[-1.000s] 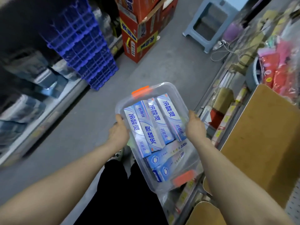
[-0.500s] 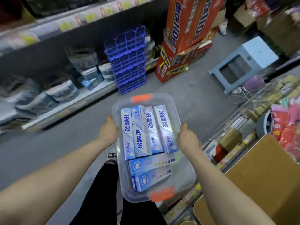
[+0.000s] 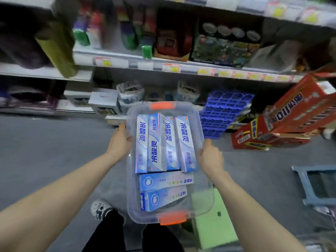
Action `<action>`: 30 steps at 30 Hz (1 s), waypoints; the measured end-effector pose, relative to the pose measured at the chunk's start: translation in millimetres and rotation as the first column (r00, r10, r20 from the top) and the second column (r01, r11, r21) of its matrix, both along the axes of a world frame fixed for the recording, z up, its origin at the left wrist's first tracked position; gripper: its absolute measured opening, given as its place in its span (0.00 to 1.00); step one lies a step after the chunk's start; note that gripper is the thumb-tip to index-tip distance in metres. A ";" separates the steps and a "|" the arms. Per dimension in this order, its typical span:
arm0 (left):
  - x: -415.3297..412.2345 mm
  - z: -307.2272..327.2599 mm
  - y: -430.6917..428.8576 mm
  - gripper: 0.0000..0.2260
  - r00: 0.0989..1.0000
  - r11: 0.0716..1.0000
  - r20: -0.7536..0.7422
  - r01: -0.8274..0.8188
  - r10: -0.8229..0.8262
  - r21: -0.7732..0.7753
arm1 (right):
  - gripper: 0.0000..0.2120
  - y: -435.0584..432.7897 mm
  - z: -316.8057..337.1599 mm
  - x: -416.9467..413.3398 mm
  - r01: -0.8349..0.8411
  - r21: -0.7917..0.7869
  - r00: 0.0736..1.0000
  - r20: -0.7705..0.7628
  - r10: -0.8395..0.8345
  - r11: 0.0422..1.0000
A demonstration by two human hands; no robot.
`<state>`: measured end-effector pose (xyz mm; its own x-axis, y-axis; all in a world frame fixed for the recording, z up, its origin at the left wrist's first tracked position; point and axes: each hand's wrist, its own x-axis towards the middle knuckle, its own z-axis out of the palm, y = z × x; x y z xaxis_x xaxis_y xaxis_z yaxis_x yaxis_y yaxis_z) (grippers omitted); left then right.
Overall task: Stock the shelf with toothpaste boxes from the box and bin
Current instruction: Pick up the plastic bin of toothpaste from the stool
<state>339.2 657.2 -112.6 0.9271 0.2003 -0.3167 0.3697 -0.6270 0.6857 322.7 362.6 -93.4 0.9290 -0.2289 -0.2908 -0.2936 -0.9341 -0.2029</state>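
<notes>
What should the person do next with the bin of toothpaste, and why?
Probably set the bin down, maybe on the green stool below it. Both the left hand and right hand grip its sides, so neither is free to lift out the six toothpaste boxes.

Bare forearms (image 3: 69,184), black trousers (image 3: 109,233), 1 white patterned shoe (image 3: 99,209)

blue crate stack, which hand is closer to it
Right. The right hand holds the bin by its right rim, the side toward the blue crate stack; the left hand holds the left rim, across the bin from it.
</notes>
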 end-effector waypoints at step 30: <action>-148.1 39.3 594.4 0.10 0.533 0.542 0.153 -0.840 0.832 -0.022 | 0.13 709.9 30.8 96.9 -0.824 0.063 0.566 0.046 0.823 0.563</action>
<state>191.2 1251.6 -73.3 0.3579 0.9171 -0.1758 0.6544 -0.1120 0.7478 419.6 1072.5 -62.6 0.7068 0.6575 -0.2611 0.5986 -0.7525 -0.2745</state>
